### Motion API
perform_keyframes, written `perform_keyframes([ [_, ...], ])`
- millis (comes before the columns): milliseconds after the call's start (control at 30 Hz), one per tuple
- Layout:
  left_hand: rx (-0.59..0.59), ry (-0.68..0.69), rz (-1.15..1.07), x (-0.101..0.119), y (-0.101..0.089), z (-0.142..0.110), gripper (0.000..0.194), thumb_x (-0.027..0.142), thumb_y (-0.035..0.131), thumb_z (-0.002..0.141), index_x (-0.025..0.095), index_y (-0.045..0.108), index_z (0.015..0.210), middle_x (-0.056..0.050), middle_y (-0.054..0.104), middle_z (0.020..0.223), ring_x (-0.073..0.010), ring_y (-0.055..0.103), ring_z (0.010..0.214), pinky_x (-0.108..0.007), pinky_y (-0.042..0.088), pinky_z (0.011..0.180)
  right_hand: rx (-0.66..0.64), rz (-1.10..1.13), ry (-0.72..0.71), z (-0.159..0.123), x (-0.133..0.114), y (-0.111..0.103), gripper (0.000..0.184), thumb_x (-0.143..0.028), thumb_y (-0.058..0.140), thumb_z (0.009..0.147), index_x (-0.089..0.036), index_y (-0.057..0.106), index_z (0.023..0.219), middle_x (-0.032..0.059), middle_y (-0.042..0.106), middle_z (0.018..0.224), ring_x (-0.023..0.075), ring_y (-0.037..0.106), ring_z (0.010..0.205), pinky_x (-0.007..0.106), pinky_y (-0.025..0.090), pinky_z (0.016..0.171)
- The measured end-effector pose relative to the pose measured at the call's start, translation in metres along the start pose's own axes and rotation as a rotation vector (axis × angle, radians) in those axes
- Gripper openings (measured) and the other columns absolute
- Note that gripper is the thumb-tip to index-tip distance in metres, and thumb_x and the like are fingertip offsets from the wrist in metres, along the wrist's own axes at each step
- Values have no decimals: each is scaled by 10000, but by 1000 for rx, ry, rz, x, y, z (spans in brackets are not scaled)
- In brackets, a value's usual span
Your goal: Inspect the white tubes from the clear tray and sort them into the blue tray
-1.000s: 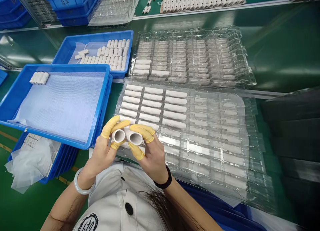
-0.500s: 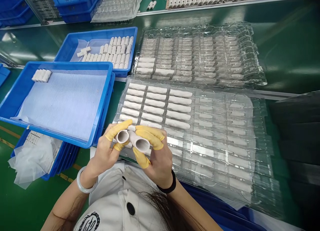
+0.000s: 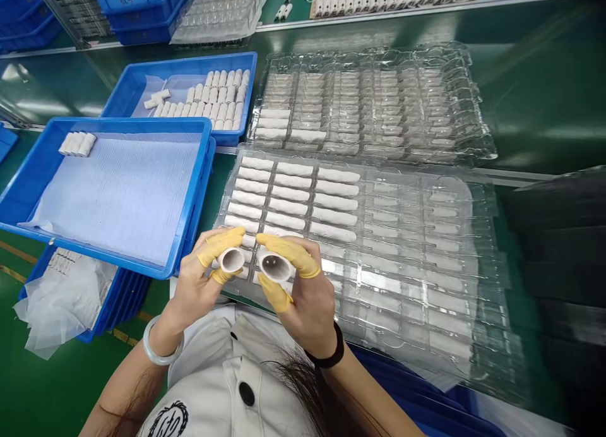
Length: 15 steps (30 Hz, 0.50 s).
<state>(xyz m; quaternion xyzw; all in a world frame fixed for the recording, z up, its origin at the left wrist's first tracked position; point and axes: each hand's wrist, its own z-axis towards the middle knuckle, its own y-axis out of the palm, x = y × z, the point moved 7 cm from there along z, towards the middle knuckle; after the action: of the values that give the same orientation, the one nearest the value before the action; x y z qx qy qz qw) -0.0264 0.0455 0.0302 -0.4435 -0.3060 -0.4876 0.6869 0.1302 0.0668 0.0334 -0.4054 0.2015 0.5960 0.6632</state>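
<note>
My left hand [image 3: 203,276], in yellow finger covers, pinches a white tube [image 3: 231,260] whose open end faces up toward me. Close beside it, my right hand [image 3: 303,285] grips a second white tube [image 3: 275,268], also open end up; small dark spots show inside it. A narrow gap separates the two tubes. Under and beyond both hands lies a clear plastic tray [image 3: 398,254], with rows of white pieces [image 3: 291,194] in its left columns. My hands and the tubes cover part of its near left corner.
At the left, a blue bin [image 3: 208,172] lined with white sheet holds several short white cylinders [image 3: 78,144]. Behind it, another blue bin [image 3: 253,64] holds rows of cylinders. A second clear tray stack [image 3: 468,108] lies at the back. Stacked blue bins [image 3: 137,20] stand at upper left.
My right hand has moved slightly right and turned its tube more upright, so the tubes are now apart and dark spots show inside the right one. The left hand has barely moved.
</note>
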Motion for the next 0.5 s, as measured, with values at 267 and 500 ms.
perform_keyframes([
  [267, 41, 32, 78, 6, -4, 2, 455, 114, 690, 831, 295, 646, 1246, -74, 670, 1161, -223, 609, 1069, -387, 513, 914, 9, 46, 30, -4, 7, 7, 472, -103, 616, 873, -285, 538, 1302, 70, 688, 1118, 223, 597, 1024, 394, 542, 847],
  [500, 59, 36, 131, 5, -7, 1, 458, 118, 689, 835, 303, 641, 1252, -59, 666, 1100, -201, 599, 1008, -354, 510, 860, 15, 47, 44, -2, 7, 8, 412, -152, 609, 899, -295, 554, 1281, 55, 705, 1074, 219, 615, 1007, 389, 558, 835],
])
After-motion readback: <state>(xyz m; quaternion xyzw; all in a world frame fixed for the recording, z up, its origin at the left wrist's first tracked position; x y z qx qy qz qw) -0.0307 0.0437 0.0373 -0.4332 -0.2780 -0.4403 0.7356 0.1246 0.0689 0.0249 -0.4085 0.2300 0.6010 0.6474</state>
